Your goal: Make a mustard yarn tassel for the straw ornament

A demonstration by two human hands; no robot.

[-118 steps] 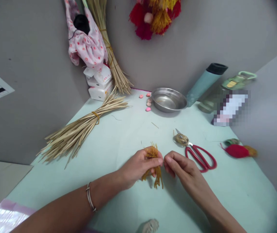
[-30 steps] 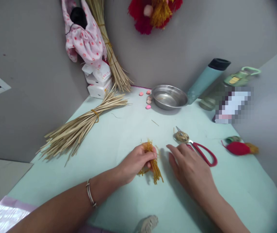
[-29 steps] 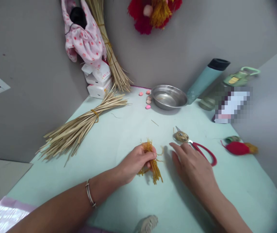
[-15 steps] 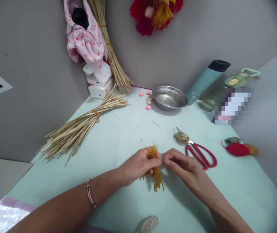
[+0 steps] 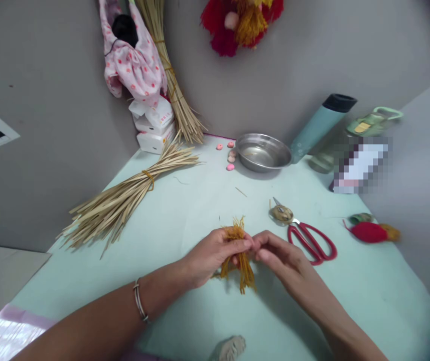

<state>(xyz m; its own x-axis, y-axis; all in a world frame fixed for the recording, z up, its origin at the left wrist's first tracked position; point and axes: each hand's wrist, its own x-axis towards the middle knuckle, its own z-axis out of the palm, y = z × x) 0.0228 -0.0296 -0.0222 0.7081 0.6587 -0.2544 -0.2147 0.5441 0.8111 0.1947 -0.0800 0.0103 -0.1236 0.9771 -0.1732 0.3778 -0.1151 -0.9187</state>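
Observation:
A bundle of mustard-yellow yarn, tassel-like [image 5: 245, 273], is pinched in my left hand [image 5: 215, 253], its loose ends fanning out above and below the fingers. A bracelet circles the left wrist. My right hand [image 5: 280, 255] is closed, thumb and fingertips together at the right side of the bundle, close against the left fingertips. Whatever those right fingertips hold is too small to make out. Right of the hands lie red-handled scissors [image 5: 314, 243], with a small brown wound coil [image 5: 283, 214] over their blades.
Tied straw [image 5: 124, 200] lies at left. A steel bowl [image 5: 263, 153] stands at the back beside pink beads [image 5: 230, 167] and a teal bottle [image 5: 320, 130]. Red yarn [image 5: 369, 231] lies at right, a greyish lump [image 5: 232, 347] at the front edge.
My right hand has moved slightly left, closing the gap to the left fingertips. The yarn's lower ends have spread wider.

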